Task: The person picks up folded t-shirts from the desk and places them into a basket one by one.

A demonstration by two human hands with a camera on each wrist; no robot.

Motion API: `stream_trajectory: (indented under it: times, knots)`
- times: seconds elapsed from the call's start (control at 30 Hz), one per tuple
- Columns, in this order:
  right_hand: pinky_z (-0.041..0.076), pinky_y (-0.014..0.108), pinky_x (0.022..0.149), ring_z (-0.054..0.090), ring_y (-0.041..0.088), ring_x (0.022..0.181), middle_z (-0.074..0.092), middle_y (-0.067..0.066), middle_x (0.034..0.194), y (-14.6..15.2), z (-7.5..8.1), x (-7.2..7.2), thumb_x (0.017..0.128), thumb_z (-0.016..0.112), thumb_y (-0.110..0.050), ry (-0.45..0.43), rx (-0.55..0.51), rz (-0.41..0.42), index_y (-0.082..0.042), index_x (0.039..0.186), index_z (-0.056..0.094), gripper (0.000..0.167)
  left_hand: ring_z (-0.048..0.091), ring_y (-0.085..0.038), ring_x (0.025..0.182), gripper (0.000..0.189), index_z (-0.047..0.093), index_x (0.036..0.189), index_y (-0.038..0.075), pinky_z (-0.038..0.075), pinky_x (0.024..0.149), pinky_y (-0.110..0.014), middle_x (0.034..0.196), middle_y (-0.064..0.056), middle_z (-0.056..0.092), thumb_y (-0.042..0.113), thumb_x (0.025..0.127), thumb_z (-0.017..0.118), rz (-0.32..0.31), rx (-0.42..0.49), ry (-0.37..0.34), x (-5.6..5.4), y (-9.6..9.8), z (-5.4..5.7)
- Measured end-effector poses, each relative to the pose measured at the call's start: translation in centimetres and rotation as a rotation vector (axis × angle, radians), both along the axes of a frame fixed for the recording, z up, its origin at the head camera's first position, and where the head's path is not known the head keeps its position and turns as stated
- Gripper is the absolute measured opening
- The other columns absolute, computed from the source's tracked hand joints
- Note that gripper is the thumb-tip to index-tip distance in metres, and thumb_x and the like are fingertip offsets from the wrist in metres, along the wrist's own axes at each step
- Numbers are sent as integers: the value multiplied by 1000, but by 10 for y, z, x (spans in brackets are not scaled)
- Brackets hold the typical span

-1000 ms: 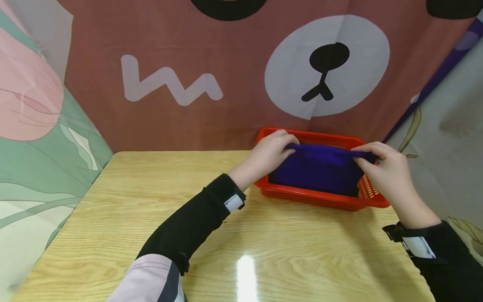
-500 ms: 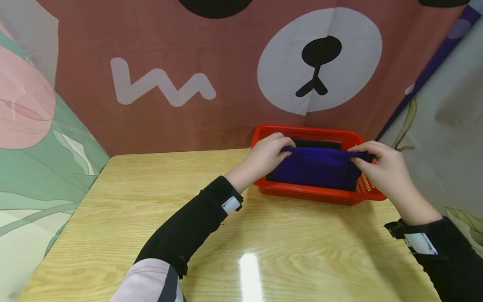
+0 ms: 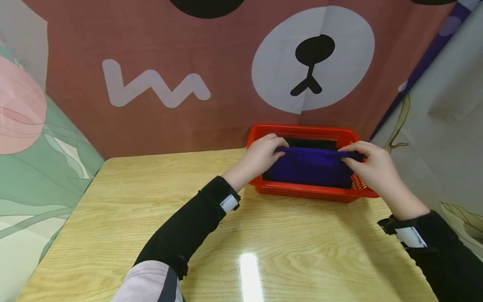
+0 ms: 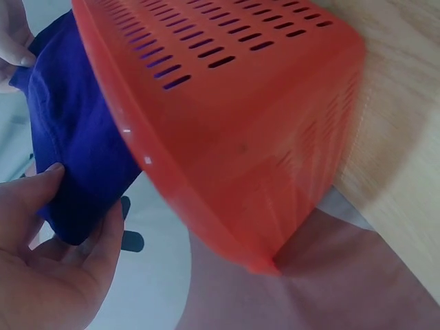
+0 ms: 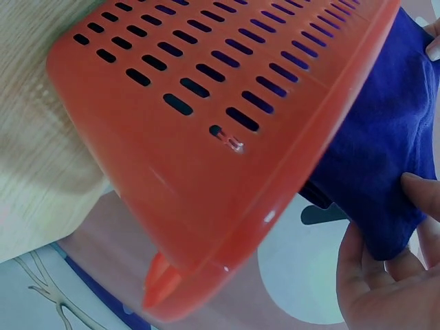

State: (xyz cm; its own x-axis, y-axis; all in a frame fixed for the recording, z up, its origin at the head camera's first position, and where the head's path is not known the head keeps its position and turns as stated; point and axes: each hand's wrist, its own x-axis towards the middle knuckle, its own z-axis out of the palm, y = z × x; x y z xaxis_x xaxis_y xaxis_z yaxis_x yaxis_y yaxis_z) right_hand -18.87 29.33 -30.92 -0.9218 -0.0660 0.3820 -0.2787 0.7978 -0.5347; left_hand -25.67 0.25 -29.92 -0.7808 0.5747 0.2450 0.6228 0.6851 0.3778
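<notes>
A dark blue-purple cloth [image 3: 307, 167] hangs folded inside a red plastic basket [image 3: 302, 191]. My left hand [image 3: 263, 153] pinches the cloth's upper left corner between thumb and fingers. At the upper right corner, my right hand [image 3: 371, 163] pinches it the same way. Its top edge stretches between the two hands. Behind that edge a black item [image 3: 311, 143] lies in the basket, partly covered. Both wrist views show the cloth's corners gripped just above the basket's rim, with the left hand [image 4: 62, 254] and the right hand [image 5: 392, 275] each curled round one corner.
The basket stands at the back right of a wooden table [image 3: 211, 235], close to a brown curtain [image 3: 170, 126] printed with a bear face. A pale patterned curtain [image 3: 445, 138] hangs to the right, near the right hand. Slots pierce the basket's walls.
The cloth's top edge has come forward and lower in the basket, so the black item behind it shows. Both hands keep their grip. The head view has shifted slightly.
</notes>
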Motion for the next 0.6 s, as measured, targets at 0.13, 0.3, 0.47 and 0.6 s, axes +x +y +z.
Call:
stream_trajectory:
  times: [0.13,0.3,0.47,0.6]
  knots:
    - [39,22,63,57,29,98,70,23,129,-1,-1,-5,101,70,-5,-17,8,5,-3,123,76,23,66,-21,117,27,73,132,11,55,104,-31,126,-7,71,18,106,68,10,-5,-10,-4,0,-3]
    - [40,30,58,52,26,76,68,24,132,-1,0,-14,102,70,-8,-57,30,1,-4,125,75,24,66,-22,121,27,73,132,11,55,106,-33,128,-7,71,18,106,68,18,-20,-23,-10,1,-5]
    - [52,48,78,61,41,98,67,29,133,2,2,-26,101,71,-7,-102,22,19,0,126,74,26,65,-22,125,28,72,133,10,53,110,-34,132,-8,71,17,106,68,16,-51,-41,-16,3,-2]
    - [46,65,98,56,51,125,65,33,134,5,7,-34,100,72,-6,-137,21,40,2,126,72,28,64,-23,129,28,72,133,10,51,113,-35,135,-8,71,16,106,68,10,-85,-52,-21,6,1]
